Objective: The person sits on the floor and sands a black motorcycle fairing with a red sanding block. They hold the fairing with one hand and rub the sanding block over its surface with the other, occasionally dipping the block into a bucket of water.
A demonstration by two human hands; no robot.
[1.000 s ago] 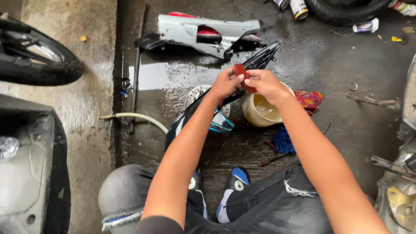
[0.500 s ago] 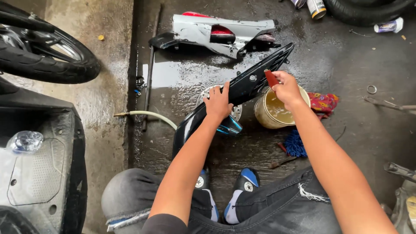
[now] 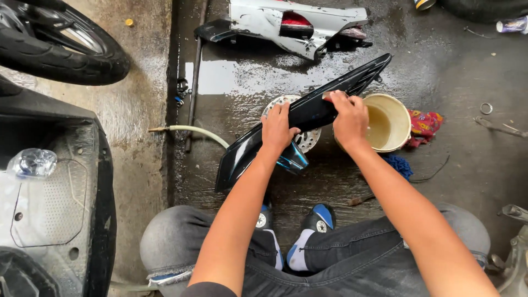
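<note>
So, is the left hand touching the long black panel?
Touching. The head view shows the left hand lying flat on the glossy black motorcycle panel, fingers spread over its upper edge, with no gap visible.

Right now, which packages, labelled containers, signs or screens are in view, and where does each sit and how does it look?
Small can: top edge, right of centre, on wet floor; round, yellow and dark, mostly cut off.
Labelled bottle: top right corner, lying on its side; white with blue and red label.
Clear plastic bottle: left, on scooter footboard; crumpled, unlabelled.
No signs or screens.
</note>
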